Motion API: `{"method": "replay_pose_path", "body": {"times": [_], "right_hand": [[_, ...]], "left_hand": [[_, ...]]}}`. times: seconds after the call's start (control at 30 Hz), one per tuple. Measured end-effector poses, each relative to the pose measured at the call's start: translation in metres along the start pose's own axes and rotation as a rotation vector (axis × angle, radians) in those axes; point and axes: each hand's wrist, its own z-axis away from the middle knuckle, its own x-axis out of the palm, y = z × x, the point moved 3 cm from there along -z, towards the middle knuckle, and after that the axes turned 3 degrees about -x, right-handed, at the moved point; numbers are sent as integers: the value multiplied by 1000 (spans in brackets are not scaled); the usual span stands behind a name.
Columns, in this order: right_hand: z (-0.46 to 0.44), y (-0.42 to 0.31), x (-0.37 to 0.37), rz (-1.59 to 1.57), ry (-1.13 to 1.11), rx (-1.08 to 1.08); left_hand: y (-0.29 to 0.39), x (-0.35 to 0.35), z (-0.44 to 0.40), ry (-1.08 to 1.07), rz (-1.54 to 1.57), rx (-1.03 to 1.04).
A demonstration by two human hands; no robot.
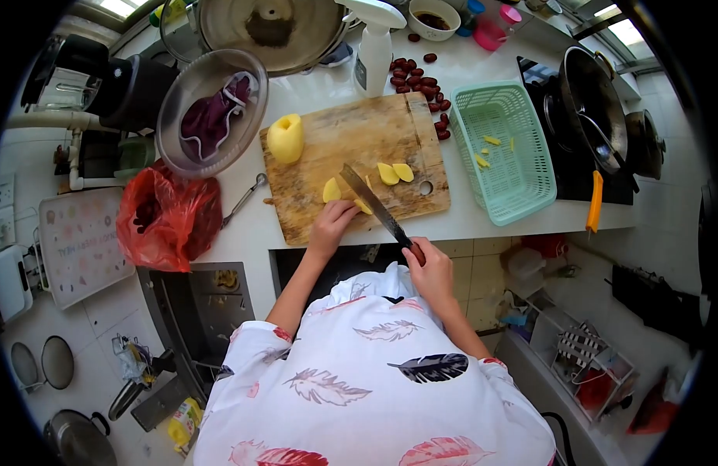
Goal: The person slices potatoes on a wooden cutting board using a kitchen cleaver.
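Observation:
My right hand [432, 272] is closed round the handle of a kitchen knife [377, 205], whose dark blade slants over the wooden cutting board [320, 175]. Left of the blade, my left hand [332, 227] presses its fingertips on a pale yellow slice [363, 206], apparently potato, right beside the knife edge. Another yellow slice [332, 189] lies just above those fingers. To the right of the blade rest two more pieces [388, 173]. A whole peeled yellow potato-like piece [286, 139] sits at the board's upper left.
A green plastic basket [500, 206] with several yellow strips stands right of the board. Red dates [413, 78] and a white spray bottle [373, 46] are behind it. At left are a bowl with a purple cloth [213, 116], a red bag [168, 217] and a metal spoon [245, 199]. A wok [580, 78] sits far right.

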Motion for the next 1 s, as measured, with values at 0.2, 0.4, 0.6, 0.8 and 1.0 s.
{"method": "replay_pose_path", "body": {"times": [0.2,0.4,0.6,0.8,1.0], "right_hand": [[1,-5,1,7,-23,33],[0,-6,4,36,-10,-13],[-1,-7,5,45,-38,-7],[0,-2,10,51,-26,-57],[2,0,15,64,-46,-57]], "left_hand": [[-2,2,1,-4,6,3],[-2,2,0,11,-1,15],[-3,3,1,25,-1,10],[-4,4,1,36,2,-3],[-6,6,1,24,14,-1]]}}
